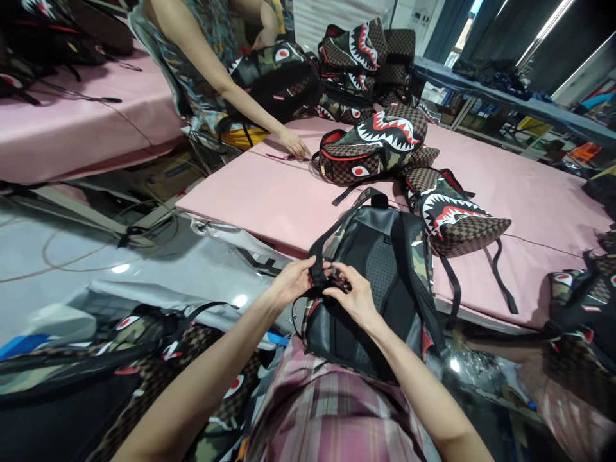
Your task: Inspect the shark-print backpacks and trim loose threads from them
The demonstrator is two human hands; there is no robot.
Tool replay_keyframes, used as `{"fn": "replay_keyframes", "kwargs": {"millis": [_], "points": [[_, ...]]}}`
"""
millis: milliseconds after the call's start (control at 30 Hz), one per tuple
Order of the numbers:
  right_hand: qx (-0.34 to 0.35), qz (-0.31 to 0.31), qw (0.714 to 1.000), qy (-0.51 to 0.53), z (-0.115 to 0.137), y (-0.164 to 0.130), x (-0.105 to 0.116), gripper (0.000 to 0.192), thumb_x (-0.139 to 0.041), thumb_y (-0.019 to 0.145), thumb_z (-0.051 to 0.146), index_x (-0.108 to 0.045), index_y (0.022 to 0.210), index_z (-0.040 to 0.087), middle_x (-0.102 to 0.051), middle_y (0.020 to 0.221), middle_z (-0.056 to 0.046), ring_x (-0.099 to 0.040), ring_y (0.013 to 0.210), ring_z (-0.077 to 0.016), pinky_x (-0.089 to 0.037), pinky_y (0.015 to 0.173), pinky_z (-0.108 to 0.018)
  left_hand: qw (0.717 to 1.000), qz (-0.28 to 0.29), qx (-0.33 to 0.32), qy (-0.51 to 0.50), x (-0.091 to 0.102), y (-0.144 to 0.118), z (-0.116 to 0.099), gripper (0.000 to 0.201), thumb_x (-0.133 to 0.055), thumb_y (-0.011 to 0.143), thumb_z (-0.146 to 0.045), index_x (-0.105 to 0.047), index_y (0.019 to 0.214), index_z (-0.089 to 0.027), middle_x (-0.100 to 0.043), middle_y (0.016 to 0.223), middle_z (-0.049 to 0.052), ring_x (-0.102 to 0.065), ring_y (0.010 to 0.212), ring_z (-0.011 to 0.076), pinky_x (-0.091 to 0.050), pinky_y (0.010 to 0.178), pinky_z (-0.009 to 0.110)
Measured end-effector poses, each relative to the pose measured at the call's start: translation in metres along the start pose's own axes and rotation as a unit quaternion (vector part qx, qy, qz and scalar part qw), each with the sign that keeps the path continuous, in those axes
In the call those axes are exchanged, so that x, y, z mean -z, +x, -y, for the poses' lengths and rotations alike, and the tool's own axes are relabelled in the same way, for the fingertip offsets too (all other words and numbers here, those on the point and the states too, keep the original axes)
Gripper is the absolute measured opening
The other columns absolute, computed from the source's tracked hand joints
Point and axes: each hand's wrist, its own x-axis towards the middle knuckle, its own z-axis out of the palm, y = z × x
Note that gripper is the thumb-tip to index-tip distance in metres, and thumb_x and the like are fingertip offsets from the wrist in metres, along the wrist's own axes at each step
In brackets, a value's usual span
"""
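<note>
A black backpack [385, 256] leans against the table edge in front of me, its padded back panel facing up. My left hand [294, 280] is closed on the backpack's shoulder strap [318, 269] at the left side. Close beside it, my right hand [355, 296] pinches a small dark piece at the strap, which looks like a buckle [339, 280]; my fingers partly cover it. A second shoulder strap [423, 295] runs down the right side of the back panel.
Backpacks with shark-mouth prints [385, 144] lie on the pink table [255, 199], with another [457, 215] at right and a stack [353, 58] behind. Across the table, a person's hand [293, 142] touches the surface. More bags [158, 346] are piled at my lower left.
</note>
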Motion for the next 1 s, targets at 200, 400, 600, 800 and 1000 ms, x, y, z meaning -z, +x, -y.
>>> {"fn": "replay_keyframes", "kwargs": {"millis": [200,400,600,800,1000], "points": [[0.209,0.085,0.946,-0.232,0.012,0.024,0.006,0.027,-0.043,0.085,0.011,-0.06,0.102,0.024,-0.058,0.105,-0.001,-0.056,0.075,-0.0087,-0.036,0.055,-0.019,0.995,0.033,-0.03,0.085,-0.005,-0.016,-0.029,0.01,-0.06,0.077,-0.011,-0.066,0.078,-0.004,-0.069,0.064,0.011,-0.063,0.052,0.0165,-0.054,0.05,0.025],[0.34,-0.041,0.886,-0.312,-0.005,0.029,-0.008,0.027,-0.036,0.092,0.014,-0.06,0.08,0.018,-0.058,0.069,-0.001,-0.049,0.056,-0.0085,-0.033,0.052,-0.022,0.999,-0.006,-0.004,0.042,-0.01,-0.011,-0.025,0.015,-0.049,0.082,-0.005,-0.063,0.076,-0.006,-0.068,0.067,0.011,-0.065,0.058,0.0179,-0.055,0.054,0.028],[0.28,-0.088,0.921,-0.258,-0.03,-0.032,-0.002,0.019,-0.043,0.09,0.015,-0.061,0.09,0.02,-0.064,0.078,0.0,-0.057,0.063,-0.0083,-0.038,0.054,-0.021,0.999,-0.048,-0.021,0.01,-0.007,-0.008,-0.023,0.021,-0.041,0.088,-0.01,-0.059,0.076,-0.009,-0.066,0.063,0.005,-0.064,0.056,0.0124,-0.056,0.059,0.023],[-0.079,-0.281,0.933,-0.212,-0.078,-0.142,0.083,0.036,-0.055,0.084,0.033,-0.055,0.117,0.02,-0.06,0.113,-0.011,-0.058,0.103,-0.0209,-0.048,0.083,-0.032,0.997,-0.06,-0.051,0.027,-0.006,-0.01,-0.024,0.016,-0.048,0.086,-0.014,-0.062,0.084,-0.006,-0.069,0.075,0.011,-0.067,0.064,0.0171,-0.057,0.062,0.028],[-0.321,-0.236,0.911,-0.106,-0.118,-0.197,0.089,0.054,-0.051,0.08,0.048,-0.054,0.121,0.014,-0.063,0.112,-0.014,-0.063,0.093,-0.0269,-0.05,0.079,-0.041,0.996,-0.081,-0.016,0.045,-0.018,-0.01,-0.019,0.019,-0.044,0.087,-0.011,-0.062,0.081,-0.008,-0.068,0.071,0.008,-0.065,0.063,0.0148,-0.057,0.06,0.026]]}}
